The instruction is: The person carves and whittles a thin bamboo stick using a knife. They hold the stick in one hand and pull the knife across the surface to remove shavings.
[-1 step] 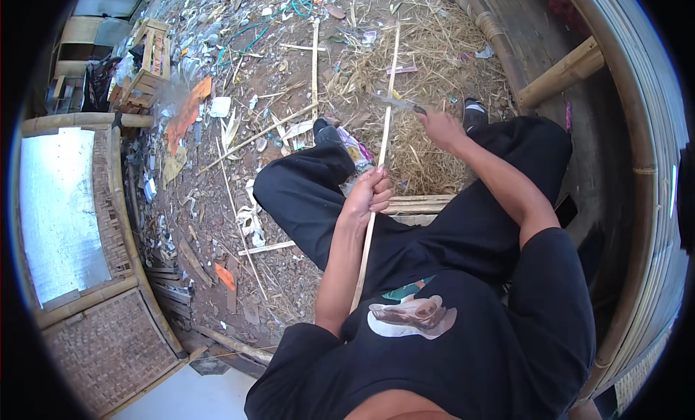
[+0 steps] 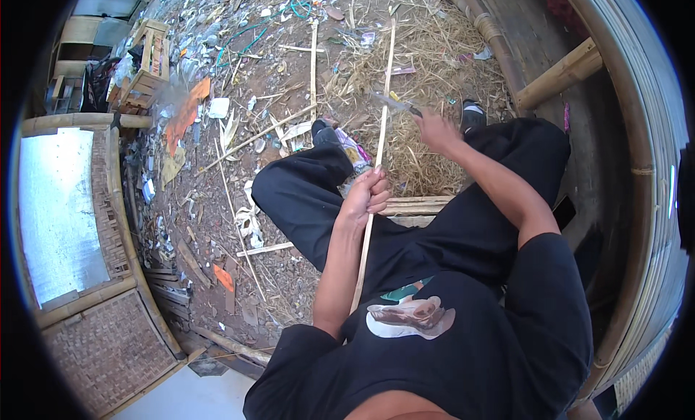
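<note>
A long, thin bamboo strip (image 2: 384, 123) runs from beside my belly out over the ground between my legs. My left hand (image 2: 366, 195) is closed around it in front of my lap. To the right, my right hand (image 2: 439, 132) grips the dark handle of a knife (image 2: 405, 106). Its blade points left and lies at or just beside the strip; motion blur hides whether the two touch. Under the knife, pale bamboo shavings (image 2: 420, 148) cover the ground between my feet.
Several bamboo sticks (image 2: 313, 65) lie on the littered ground to the left. A wooden crate (image 2: 150, 65) stands at the far left, above a woven bamboo panel (image 2: 108, 340). Bamboo poles (image 2: 561, 72) frame the right side. Split bamboo pieces (image 2: 416, 206) lie across below my lap.
The strip's far end has shifted slightly left and nearer. My right hand and the knife have moved a little left; my left hand keeps its hold.
</note>
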### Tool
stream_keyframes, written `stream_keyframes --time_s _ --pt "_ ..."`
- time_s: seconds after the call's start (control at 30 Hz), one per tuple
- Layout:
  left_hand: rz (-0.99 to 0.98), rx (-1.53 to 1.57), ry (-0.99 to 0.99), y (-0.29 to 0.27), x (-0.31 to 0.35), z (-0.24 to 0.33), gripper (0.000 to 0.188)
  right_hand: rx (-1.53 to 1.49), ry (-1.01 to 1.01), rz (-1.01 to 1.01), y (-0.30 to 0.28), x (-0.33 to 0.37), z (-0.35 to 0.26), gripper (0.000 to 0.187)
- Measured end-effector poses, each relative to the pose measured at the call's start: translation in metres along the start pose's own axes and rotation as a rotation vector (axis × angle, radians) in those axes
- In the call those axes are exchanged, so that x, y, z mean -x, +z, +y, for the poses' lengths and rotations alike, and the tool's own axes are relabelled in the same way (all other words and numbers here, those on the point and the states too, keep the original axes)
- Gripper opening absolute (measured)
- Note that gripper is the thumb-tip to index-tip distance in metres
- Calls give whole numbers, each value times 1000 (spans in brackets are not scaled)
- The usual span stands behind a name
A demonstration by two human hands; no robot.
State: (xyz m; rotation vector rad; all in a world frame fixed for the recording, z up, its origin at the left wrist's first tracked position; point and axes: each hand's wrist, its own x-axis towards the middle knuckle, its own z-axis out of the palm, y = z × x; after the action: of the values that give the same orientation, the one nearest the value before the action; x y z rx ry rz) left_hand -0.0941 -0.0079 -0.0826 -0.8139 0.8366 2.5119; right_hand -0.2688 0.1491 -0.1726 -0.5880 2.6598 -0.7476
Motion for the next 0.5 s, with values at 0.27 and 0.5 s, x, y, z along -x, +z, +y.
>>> stream_keyframes --time_s 0.27,0.5 --pt "-38 35 3 -9 0 3 15 9 -497 -191 -14 36 -30 28" --pt "-33 -36 -59 6 20 -3 15 333 347 294 -8 -65 123 27"
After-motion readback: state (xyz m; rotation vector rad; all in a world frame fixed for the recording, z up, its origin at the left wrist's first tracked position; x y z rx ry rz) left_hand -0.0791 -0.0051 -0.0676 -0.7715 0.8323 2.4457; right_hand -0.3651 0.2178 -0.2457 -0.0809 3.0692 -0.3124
